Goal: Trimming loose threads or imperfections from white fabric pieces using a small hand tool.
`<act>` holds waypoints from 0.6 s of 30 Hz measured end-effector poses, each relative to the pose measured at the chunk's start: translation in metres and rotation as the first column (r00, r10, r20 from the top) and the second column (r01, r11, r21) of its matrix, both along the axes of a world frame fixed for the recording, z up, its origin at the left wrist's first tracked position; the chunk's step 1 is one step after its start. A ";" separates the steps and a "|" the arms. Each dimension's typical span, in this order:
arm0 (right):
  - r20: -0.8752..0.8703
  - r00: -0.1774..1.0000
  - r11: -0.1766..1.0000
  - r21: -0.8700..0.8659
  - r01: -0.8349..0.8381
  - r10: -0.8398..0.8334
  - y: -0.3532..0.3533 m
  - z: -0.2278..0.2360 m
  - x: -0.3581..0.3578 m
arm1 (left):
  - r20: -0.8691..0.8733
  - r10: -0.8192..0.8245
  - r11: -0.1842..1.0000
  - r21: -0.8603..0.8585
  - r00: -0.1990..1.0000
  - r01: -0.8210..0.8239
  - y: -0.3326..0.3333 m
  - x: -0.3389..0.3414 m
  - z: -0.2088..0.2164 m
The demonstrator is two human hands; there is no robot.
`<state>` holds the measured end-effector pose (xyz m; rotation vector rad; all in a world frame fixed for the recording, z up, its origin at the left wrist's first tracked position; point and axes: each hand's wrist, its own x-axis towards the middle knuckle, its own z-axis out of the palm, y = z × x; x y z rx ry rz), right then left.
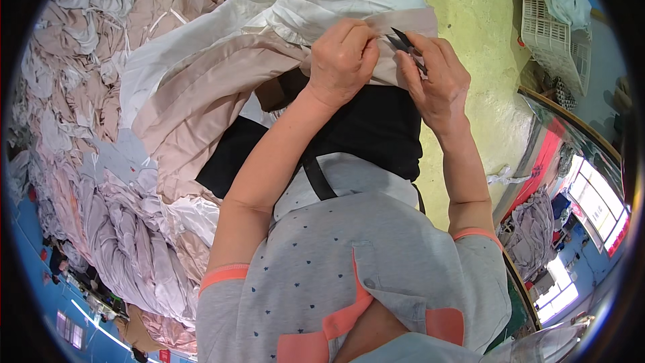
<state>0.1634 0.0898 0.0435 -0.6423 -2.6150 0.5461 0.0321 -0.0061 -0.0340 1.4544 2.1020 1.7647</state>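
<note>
Across my lap lies a large piece of fabric (201,104), beige on one side and white on the other. My left hand (343,54) is closed on its edge, fingers pinched together near the beige hem (416,21). Just right of it, my right hand (437,74) is wrapped round small dark thread snips (407,46). The two pointed blades stand apart and aim up and left, over the fabric beside my left hand. Any thread between the hands is too fine to make out.
Heaps of beige, white and pale lilac fabric (127,228) cover the left side. To the right is a worn yellow floor (480,114). A white plastic basket (552,37) with pale cloth stands at the upper right, near a wood-edged mirror (571,117).
</note>
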 end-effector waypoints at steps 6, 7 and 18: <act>0.034 0.998 0.998 0.048 -0.048 0.046 -0.002 0.001 -0.004 | 0.034 0.037 0.999 -0.006 0.999 -0.037 0.001 0.001 -0.002; 0.034 0.998 0.998 0.047 -0.048 0.046 -0.002 0.000 -0.005 | 0.035 0.042 0.999 0.002 0.999 -0.042 0.001 0.001 -0.003; 0.052 0.994 0.979 0.178 -0.101 0.094 -0.002 -0.002 -0.010 | 0.050 0.076 0.997 0.019 0.996 -0.078 0.002 0.004 -0.004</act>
